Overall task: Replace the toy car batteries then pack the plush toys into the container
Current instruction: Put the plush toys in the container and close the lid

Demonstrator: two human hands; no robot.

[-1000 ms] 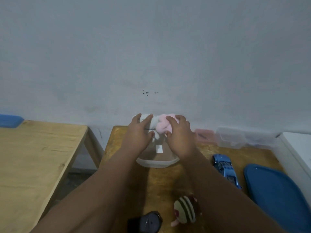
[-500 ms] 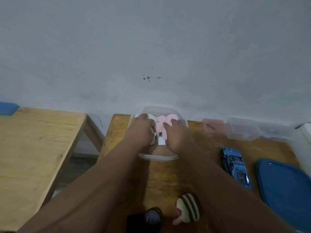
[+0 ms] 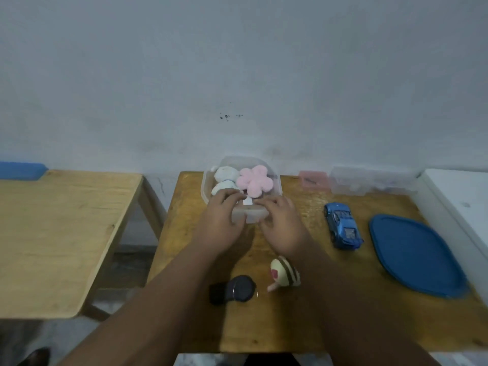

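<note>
Left hand (image 3: 223, 220), right hand (image 3: 282, 225): both loose, fingers resting at tub (image 3: 237, 161) near rim, gripping nothing, likely steadying it. Pink plush (image 3: 254, 180), white plush (image 3: 224, 178) inside tub, table (image 3: 182, 212) back edge. Striped plush (image 3: 285, 273) lies near right wrist, unpacked. Car (image 3: 343, 225), lid (image 3: 414, 254) parked right, out of way.

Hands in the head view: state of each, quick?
Left hand: open, fingers resting on the container rim.
Right hand: open, touching its near wall.
</note>
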